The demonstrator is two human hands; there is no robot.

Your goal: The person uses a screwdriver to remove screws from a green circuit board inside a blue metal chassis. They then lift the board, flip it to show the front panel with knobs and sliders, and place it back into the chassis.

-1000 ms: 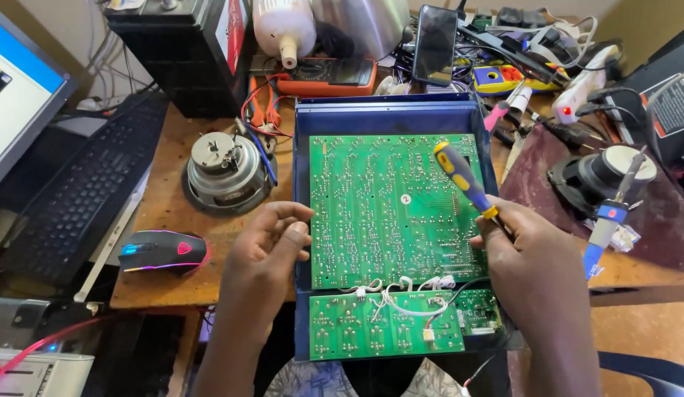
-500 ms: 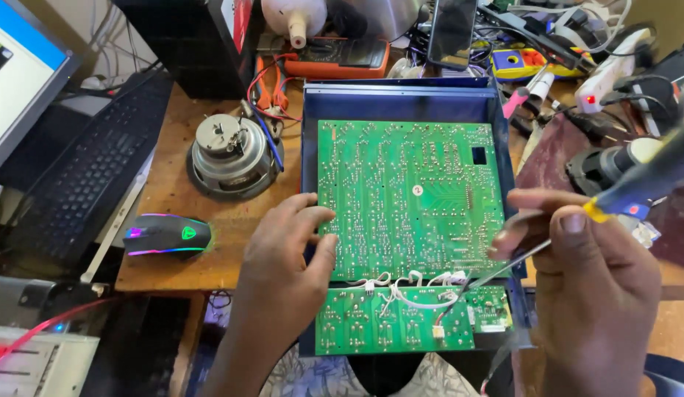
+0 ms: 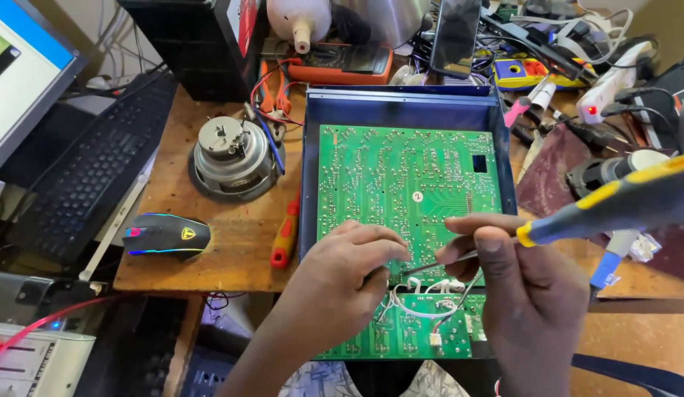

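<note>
At a cluttered bench, a right hand [image 3: 529,294] pinches a yellow-handled screwdriver [image 3: 621,202], its shaft slanting left toward the left hand [image 3: 342,283], whose curled fingers press on the green circuit board [image 3: 401,184] lying in a blue tray [image 3: 401,110] directly beneath both hands.

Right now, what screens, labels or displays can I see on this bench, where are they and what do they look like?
Monitor: far left, tilted, lit white with a blue top band.
Phone: top centre, propped upright behind the blue tray, dark blank screen.
Multimeter: top centre, orange case, grey display.
Red label: on the black box at top, lettering left unread.
Mouse: left of the tray, black with a glowing emblem.
</note>
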